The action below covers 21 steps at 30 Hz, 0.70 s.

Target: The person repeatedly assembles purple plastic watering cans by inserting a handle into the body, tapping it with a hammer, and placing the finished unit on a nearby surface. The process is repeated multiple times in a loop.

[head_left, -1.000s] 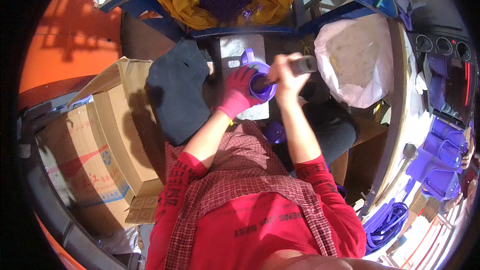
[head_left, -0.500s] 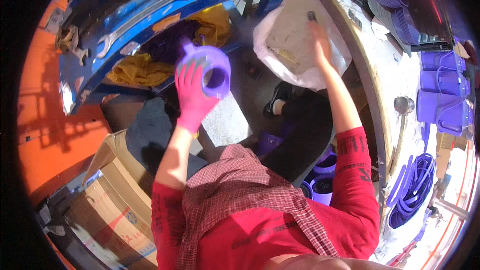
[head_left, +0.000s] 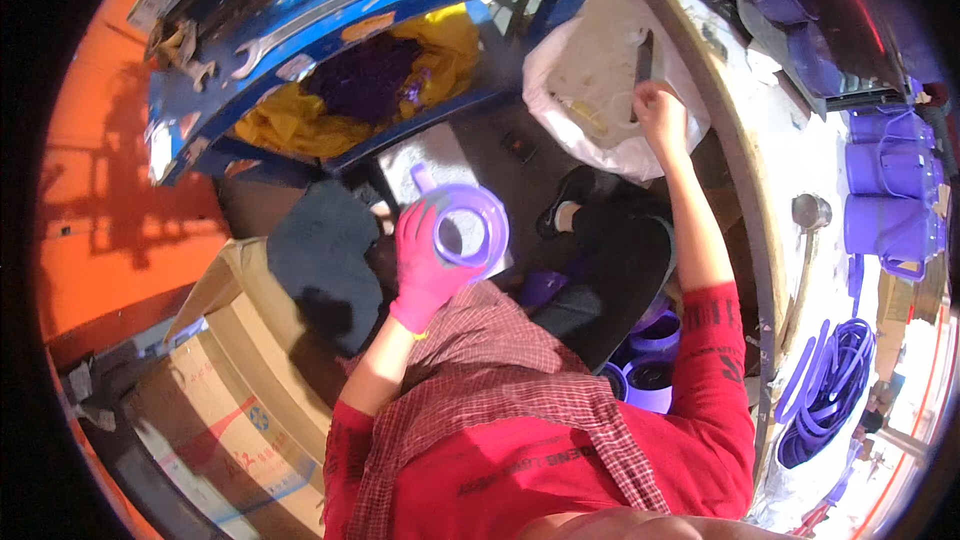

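Left hand [head_left: 420,250] grips the purple cup [head_left: 496,225] above the grey block [head_left: 430,155] — not set down; whether work on it is finished cannot be told. Right hand [head_left: 661,118] grips a dark tool [head_left: 645,55] over the white bag [head_left: 541,83], which holds pale loose material [head_left: 597,52]. Yellow sack [head_left: 285,123]: purple material [head_left: 365,80] inside.

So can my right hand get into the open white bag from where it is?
Probably yes: the right hand appears over the white bag, near its edge, and nothing visible blocks the opening. It seems to grip a dark tool, though, and its height above the bag is hard to judge.
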Available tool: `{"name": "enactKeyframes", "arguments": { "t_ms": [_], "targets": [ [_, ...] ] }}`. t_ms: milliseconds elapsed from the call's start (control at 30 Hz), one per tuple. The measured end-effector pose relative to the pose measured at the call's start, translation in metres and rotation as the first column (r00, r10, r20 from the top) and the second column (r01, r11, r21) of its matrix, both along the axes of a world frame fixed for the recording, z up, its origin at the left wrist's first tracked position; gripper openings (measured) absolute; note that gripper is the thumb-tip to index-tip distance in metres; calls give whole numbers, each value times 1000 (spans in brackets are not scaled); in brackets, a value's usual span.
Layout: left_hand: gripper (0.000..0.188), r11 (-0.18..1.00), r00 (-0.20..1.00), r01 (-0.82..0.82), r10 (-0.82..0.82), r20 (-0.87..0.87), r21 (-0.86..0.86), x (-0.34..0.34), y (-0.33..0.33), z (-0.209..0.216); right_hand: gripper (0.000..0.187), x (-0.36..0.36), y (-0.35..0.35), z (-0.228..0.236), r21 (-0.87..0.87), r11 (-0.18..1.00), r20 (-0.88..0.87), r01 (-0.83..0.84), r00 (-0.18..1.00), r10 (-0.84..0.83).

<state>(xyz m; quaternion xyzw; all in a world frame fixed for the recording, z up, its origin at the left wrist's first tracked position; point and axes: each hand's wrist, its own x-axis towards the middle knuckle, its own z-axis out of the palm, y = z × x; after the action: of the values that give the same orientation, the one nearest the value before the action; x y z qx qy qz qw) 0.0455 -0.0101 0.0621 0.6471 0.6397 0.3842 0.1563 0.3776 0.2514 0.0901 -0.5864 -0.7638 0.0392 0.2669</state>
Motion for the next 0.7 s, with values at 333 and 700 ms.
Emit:
{"name": "enactKeyframes", "arguments": {
  "t_ms": [333, 700],
  "targets": [
    [84, 984, 996, -35, 50, -78, 177, -8, -4, 65, 15, -136, -207, 94, -197, 736, -829, -647, 511, 228],
    [72, 973, 959, 51, 16, -285, 226, -2, -15, 94, 26, -179, -229, 115, -150, 693, 19, -706, 698, 716]
  ]
}}
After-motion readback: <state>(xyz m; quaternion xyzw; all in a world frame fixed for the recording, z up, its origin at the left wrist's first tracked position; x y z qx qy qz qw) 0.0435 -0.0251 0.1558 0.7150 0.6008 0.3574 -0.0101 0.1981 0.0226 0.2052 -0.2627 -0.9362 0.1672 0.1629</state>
